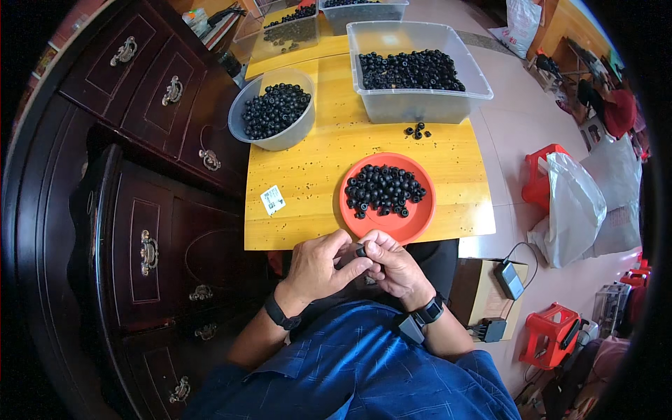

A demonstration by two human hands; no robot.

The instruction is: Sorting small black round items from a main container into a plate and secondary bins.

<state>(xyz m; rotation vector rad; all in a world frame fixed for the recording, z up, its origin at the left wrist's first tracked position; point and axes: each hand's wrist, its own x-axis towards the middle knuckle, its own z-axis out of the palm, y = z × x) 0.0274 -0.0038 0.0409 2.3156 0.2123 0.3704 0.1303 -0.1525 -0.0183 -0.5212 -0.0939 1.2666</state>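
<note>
A small white label [272, 199] lies flat on the yellow table [315, 175], left of the frame's centre. It is roughly square, turned a little askew, with dark print and a touch of green on it. It sits apart from the orange plate [420, 217] to its right.

At the right of the frame a large white plastic bag [574, 210] slumps on the floor, crumpled and bulging, leaning against a red stool [539, 171]. A second white bag [521, 24] with faint print stands in the upper right, near the top edge. No screens are in view.

Both hands [357, 262] fingertip-to-fingertip, pinching
</note>
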